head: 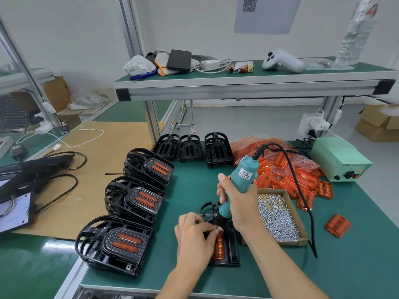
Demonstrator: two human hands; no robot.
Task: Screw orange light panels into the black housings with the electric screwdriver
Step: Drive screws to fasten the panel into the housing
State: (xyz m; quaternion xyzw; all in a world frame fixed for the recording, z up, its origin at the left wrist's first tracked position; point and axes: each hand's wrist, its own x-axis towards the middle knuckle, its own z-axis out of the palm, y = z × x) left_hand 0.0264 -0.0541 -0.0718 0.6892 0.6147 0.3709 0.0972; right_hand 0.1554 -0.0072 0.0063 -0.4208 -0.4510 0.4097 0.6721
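A black housing (234,247) lies on the green mat in front of me with an orange light panel (219,244) set in it. My right hand (239,203) grips the teal electric screwdriver (241,180), held upright with its tip down on the housing's top end. My left hand (195,236) rests on the housing beside the tip, fingers curled and pinching at the spot under the bit; what they pinch is hidden. A cardboard tray of silver screws (278,219) sits just right of my right wrist.
Three stacks of housings fitted with panels (121,242) line the left. Empty housings (191,147) stand at the back. A bag of orange panels (285,169) and a loose panel (337,225) lie right, by the green power unit (339,158). The screwdriver cord (302,190) trails right.
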